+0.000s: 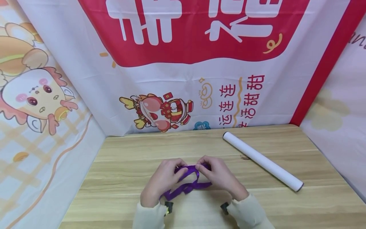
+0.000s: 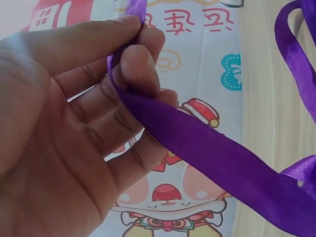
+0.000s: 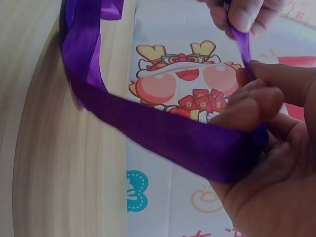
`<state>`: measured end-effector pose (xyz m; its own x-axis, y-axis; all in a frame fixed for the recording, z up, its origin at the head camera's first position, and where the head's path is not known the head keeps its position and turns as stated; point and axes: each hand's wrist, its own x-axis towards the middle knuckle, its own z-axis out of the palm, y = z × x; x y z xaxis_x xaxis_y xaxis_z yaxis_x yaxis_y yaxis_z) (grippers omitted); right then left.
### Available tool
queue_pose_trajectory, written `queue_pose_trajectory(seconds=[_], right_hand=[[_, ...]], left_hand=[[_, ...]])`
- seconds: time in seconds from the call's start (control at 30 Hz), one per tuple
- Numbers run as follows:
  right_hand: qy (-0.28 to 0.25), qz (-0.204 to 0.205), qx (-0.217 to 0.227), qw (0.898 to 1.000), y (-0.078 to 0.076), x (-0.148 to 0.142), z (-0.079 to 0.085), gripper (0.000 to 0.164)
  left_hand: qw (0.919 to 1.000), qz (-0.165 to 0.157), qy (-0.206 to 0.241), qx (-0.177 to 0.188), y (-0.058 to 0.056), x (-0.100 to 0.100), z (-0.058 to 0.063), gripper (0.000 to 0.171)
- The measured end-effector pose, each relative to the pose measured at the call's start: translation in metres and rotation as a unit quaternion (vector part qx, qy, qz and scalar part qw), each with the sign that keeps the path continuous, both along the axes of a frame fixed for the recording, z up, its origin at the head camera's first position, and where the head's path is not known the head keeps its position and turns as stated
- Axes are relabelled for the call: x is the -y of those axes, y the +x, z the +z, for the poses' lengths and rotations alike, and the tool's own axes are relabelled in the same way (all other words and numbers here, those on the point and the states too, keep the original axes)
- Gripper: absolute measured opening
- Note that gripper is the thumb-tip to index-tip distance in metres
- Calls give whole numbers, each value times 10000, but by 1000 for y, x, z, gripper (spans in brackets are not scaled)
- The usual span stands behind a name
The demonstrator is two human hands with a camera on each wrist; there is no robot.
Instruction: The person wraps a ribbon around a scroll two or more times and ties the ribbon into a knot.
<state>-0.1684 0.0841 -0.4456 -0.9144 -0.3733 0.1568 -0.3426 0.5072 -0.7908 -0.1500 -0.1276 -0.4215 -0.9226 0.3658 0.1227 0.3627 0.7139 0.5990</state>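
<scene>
A purple satin ribbon [image 1: 188, 186] runs between the two hands and hangs in loops over the wooden table. My left hand [image 1: 164, 179] pinches it between thumb and forefinger; in the left wrist view a length of the ribbon [image 2: 197, 148] passes round the fingers and trails off to the lower right. The right hand [image 1: 220, 175] pinches the ribbon a short way across, and a wide band of ribbon [image 3: 163, 133] wraps over its fingers in the right wrist view. Between the two pinches a short stretch is held up.
A white tube with dark end caps [image 1: 263, 160] lies slantwise on the table [image 1: 128, 152] at the right. Near it is a small brown bit [image 1: 245, 157]. Printed cloth [image 1: 160, 76] hangs behind the table and along both sides.
</scene>
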Motion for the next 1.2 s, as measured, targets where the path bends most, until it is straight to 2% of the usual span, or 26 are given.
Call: queue_pose_trajectory(seconds=[0.1, 0.2, 0.4, 0.47, 0.6, 0.73, 0.8, 0.87, 1.0, 1.1, 1.2], right_hand=[[-25, 190, -42, 9998, 0, 1, -1, 18], [-42, 267, -15, 9996, 1, 1, -1, 17], [46, 58, -1, 10000, 0, -1, -1, 12], [104, -4, -65, 9999, 0, -2, -1, 11], [301, -87, -151, 9994, -1, -2, -1, 10], [528, -253, -152, 9982, -2, -3, -1, 10], [555, -287, -221, 9978, -2, -3, -1, 11], [507, -199, -357, 9979, -1, -1, 0, 12], [369, 217, -742, 9963, 1, 2, 0, 15], [306, 543, -969, 9933, 2, 3, 0, 17], [264, 746, -1092, 9909, 2, 3, 0, 18]], left_hand=[[9999, -84, 58, 66, 0, -1, 0, 15], [10000, -35, 39, -57, 0, 0, 1, 15], [9958, 572, -241, -678, -2, 8, 0, 8], [9933, 794, -352, -768, -2, 12, 0, 6], [9900, 1203, -432, -594, 0, 19, 2, 7], [9873, 1448, -475, -448, 0, 21, 3, 8], [9889, 1362, -448, -378, 0, 21, 3, 9], [9928, 1105, -361, -278, 0, 19, 2, 14], [9990, 409, -38, -157, 2, 9, 2, 45], [9993, 61, -12, -367, 3, 0, 1, 61], [9973, -191, -198, -679, 3, -6, 0, 59]])
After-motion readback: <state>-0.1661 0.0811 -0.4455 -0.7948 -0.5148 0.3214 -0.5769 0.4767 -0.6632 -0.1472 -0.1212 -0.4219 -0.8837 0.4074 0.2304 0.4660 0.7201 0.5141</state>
